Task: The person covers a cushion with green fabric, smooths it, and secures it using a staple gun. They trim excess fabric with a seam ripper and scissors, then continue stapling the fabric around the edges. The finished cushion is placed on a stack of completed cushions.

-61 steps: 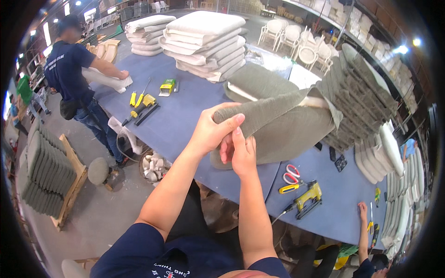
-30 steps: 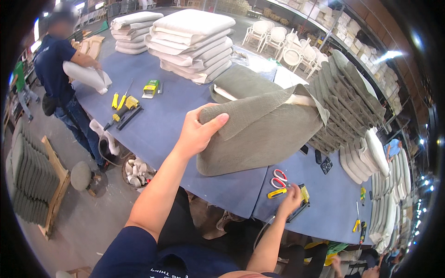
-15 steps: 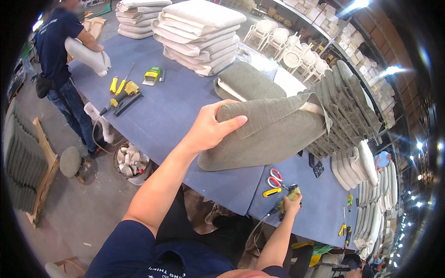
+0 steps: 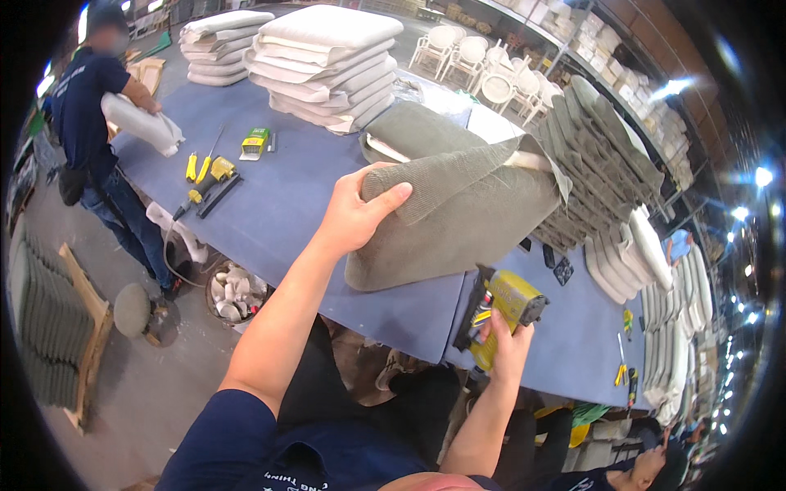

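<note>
One yellow staple gun point(image 4: 516, 299) is nearest me, my right hand point(image 4: 508, 348) holding it with fingers wrapped round the grip, by the lower right edge of a grey-green fabric cushion point(image 4: 450, 237); from here I can't tell whether gun and cushion touch. Across from it, my left hand point(image 4: 352, 214) grips the cushion's upper left corner: thumb lying over the folded fabric flap on the near face, the other fingers mostly hidden behind. I see the cushion tilted over the blue counter point(image 4: 286, 188), a pale strip bared near the right end of its top. Farther left, a second staple gun point(image 4: 218, 173) lies beside yellow-handled tools point(image 4: 205, 169) and a green box point(image 4: 255, 145). Another grey-green cushion point(image 4: 430, 131) lies just behind mine, with whitish stacked cushions point(image 4: 327, 61) farther back and white chairs point(image 4: 467, 56) beyond the counter.
</note>
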{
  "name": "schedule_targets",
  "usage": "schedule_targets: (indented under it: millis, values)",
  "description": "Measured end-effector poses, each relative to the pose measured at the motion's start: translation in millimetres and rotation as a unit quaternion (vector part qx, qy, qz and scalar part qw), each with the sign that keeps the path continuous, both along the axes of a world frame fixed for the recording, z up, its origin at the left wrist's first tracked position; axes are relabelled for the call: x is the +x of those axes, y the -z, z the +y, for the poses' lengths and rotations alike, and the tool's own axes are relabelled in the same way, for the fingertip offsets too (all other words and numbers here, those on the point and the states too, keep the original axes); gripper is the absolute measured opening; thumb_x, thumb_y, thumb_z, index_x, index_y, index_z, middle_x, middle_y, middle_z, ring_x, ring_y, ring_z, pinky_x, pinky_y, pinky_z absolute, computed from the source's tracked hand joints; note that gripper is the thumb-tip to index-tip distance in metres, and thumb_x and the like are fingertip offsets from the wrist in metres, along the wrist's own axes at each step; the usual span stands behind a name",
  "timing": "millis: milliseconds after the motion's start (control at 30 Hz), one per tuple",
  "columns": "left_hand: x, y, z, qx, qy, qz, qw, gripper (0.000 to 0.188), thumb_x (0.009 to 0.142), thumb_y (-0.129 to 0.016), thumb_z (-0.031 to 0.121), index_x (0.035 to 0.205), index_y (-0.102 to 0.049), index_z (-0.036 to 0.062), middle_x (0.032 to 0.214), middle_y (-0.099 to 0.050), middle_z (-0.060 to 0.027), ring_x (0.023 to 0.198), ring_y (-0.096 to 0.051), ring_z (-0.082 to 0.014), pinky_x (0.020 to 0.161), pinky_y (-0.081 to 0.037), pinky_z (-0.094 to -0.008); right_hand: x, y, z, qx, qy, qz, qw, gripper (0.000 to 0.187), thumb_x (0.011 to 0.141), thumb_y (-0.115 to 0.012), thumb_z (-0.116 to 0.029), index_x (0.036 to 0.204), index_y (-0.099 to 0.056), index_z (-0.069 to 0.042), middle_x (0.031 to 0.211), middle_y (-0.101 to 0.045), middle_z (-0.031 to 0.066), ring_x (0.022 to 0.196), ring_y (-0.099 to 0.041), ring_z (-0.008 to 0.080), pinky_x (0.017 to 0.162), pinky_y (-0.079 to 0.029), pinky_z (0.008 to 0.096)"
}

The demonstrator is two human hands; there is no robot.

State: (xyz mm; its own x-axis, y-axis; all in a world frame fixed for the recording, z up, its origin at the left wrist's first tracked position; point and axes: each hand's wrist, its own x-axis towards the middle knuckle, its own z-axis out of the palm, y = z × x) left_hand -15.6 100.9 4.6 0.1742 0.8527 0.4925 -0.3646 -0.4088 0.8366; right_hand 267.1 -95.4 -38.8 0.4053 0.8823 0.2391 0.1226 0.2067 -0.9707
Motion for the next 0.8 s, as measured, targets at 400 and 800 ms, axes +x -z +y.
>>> schedule_targets:
  millis: [400, 800]
  values:
    - [-5, 0, -17, 0.029, 0.011, 0.067, 0.997, 0.032, 0.101, -0.068, 0.005, 0.131, -0.072, -0.0037, 0.112, -0.079, -0.0025, 0.104, -0.069, -0.0091, 0.096, -0.056, -0.0299, -144, -59, 24, 0.14, -0.136, -0.004, 0.981, 0.027, 0.104, -0.072, 0.0, 0.129, -0.063, 0.007, 0.088, -0.068, 0.0069, 0.065, -0.065, 0.0132, 0.061, -0.057, 0.0313]
    - [-1, 2, -30, 0.031, 0.018, 0.08, 0.996, 0.037, 0.099, -0.067, 0.007, 0.134, -0.071, -0.0034, 0.114, -0.079, -0.0035, 0.106, -0.069, -0.0097, 0.096, -0.056, -0.0297, -146, -51, 21, 0.126, -0.052, -0.077, 0.988, 0.019, 0.096, -0.08, -0.006, 0.112, -0.078, 0.004, 0.09, -0.081, 0.0131, 0.076, -0.08, 0.0238, 0.071, -0.059, 0.0352]
